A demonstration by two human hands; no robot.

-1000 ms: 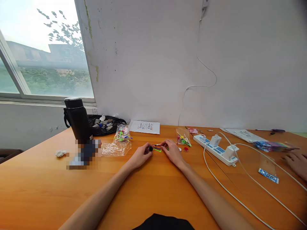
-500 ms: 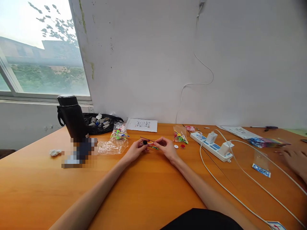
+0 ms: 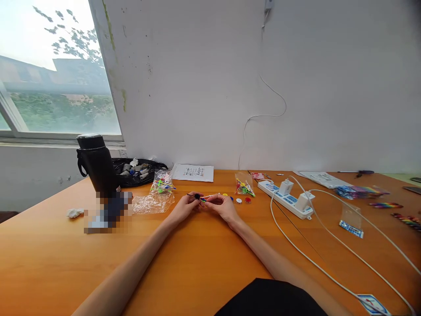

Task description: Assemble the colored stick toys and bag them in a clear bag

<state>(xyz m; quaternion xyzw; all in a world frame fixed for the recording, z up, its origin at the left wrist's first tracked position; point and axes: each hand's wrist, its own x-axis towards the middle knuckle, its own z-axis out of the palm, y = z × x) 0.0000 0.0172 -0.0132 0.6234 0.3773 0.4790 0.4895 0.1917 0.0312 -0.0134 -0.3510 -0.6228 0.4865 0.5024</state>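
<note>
Our left hand [image 3: 184,207] rests on the table [image 3: 204,263] with fingers closed in a pinch on a small black bead [image 3: 197,196] seated on a bundle of thin coloured sticks [image 3: 205,198]. We judge the sticks to be light, slender and easily bent, and the bead small and prone to roll; hold them close to the bead, at the fingertips, with light pressure.

Our right hand [image 3: 222,205] meets the left, fingers curled and pinched on the other end of the same sticks. Both forearms lie low and converge toward the centre, wrists near the table.

Just right of the right hand lie small coloured discs [image 3: 243,200] and a clear bag [image 3: 244,186]. Further right runs a power strip [image 3: 285,198].
</note>
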